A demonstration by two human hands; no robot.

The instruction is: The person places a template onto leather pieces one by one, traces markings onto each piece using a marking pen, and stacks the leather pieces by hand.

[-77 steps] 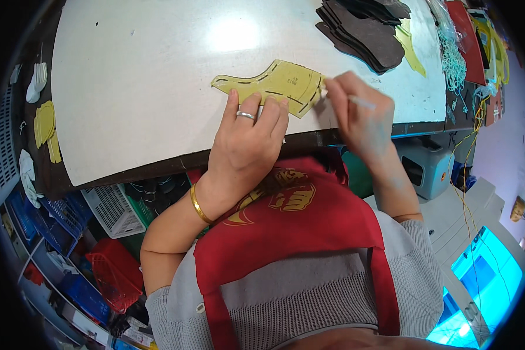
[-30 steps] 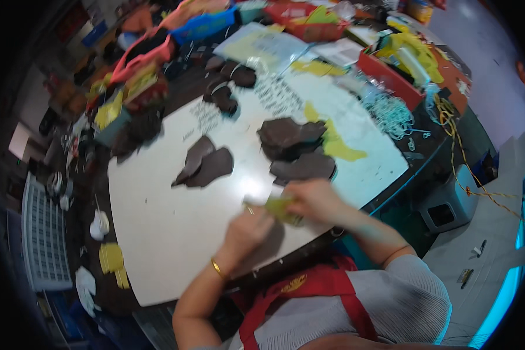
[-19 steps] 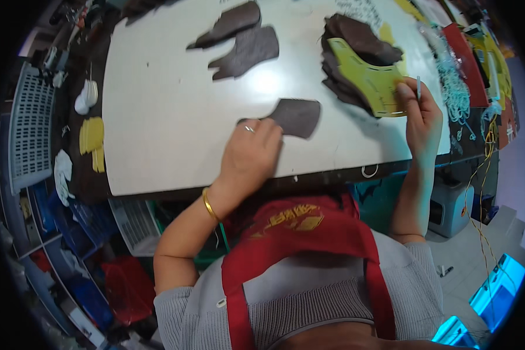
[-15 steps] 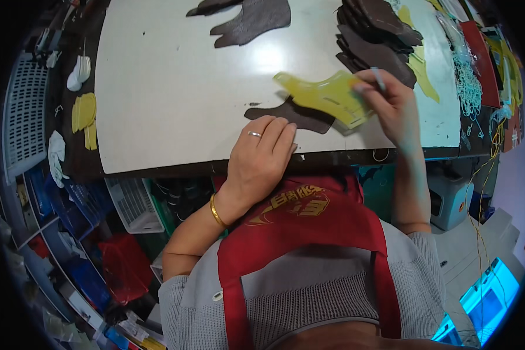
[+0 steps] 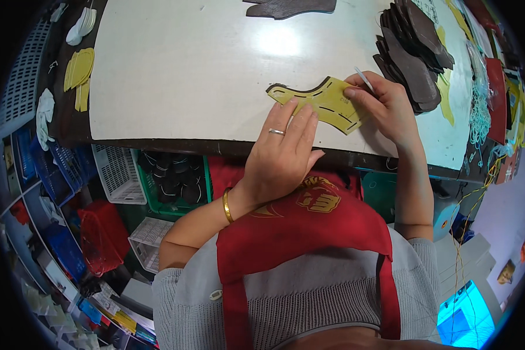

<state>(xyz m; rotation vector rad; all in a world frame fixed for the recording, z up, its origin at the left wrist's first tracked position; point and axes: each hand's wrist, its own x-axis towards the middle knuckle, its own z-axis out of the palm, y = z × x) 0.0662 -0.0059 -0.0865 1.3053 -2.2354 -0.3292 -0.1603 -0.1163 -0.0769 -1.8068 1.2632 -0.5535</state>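
A yellow pattern template (image 5: 331, 100) with slots along its edges lies over a dark brown leather piece, whose rim (image 5: 270, 89) shows narrowly at the left end and upper edge. On the template's lower left part rest the outstretched fingers of my left hand (image 5: 281, 153), which wears a ring. At its right end, my right hand (image 5: 388, 108) pinches the template between thumb and fingers. A thin pale pen-like stick (image 5: 364, 79) sticks up from between the right hand's fingers; its lower end is hidden.
Stacked dark leather pieces (image 5: 411, 61) lie right of my hands on the white tabletop (image 5: 175, 76), with another leather piece (image 5: 291, 7) at the far edge. Yellow pieces (image 5: 79, 73) sit at the left. Teal cord (image 5: 479, 122) hangs at the right. Crates (image 5: 119, 175) stand below.
The yellow template has come down from the air onto the leather piece. My left hand has moved from the leather onto the template. The view has shifted, so the tabletop sits higher.
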